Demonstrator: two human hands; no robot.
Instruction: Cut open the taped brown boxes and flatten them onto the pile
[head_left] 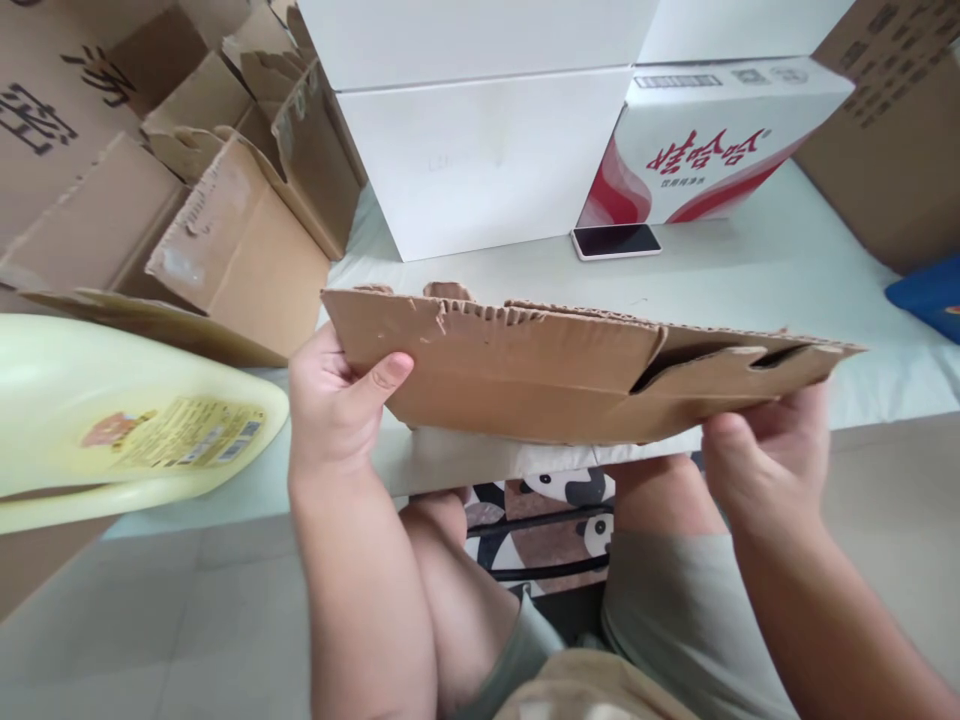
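Note:
A flattened brown cardboard box spans the space between my hands, above the front edge of the table. Its upper edge is torn and shows the corrugation, and a flap stands slightly apart at its right end. My left hand grips the left end, thumb lying on the near face and fingers hidden behind. At the lower right corner my right hand holds the cardboard, its thumb in front and the other fingers behind or beneath.
White cartons and a red-and-white carton stand at the back, a phone before them. Open cardboard boxes fill the left, behind a pale yellow jug. A blue object sits at the right edge.

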